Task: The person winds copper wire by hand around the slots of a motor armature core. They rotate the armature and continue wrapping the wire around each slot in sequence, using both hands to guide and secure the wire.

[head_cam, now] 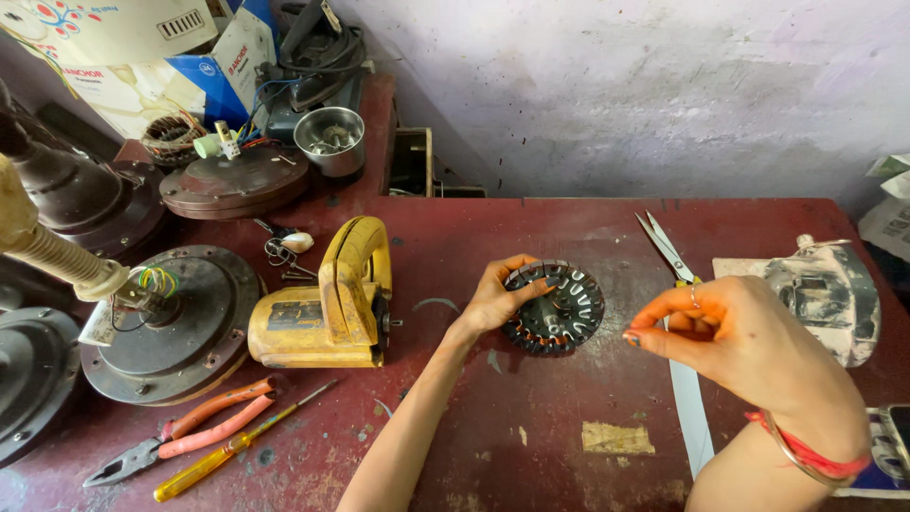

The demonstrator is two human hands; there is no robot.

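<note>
Holding a round slotted stator core [555, 308] on the red surface [569, 446] with the left hand [493, 301]. Hovering beside it with the right hand [730, 332], fingers pinched together. Lying nearby: scissors [665, 248], yellow power tool [327, 308], pliers [185, 438], screwdriver [232, 448].

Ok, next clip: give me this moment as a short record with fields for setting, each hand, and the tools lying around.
setting: worn red workbench against a pale wall
left hand: grips the rim of a round slotted motor stator resting on the bench
right hand: raised over the bench, thumb and forefinger pinched; whether they hold anything is too fine to tell
near right hand: scissors
left of stator: yellow power tool
front left: orange-handled pliers, yellow screwdriver
far left: dark fan motor housing
</note>
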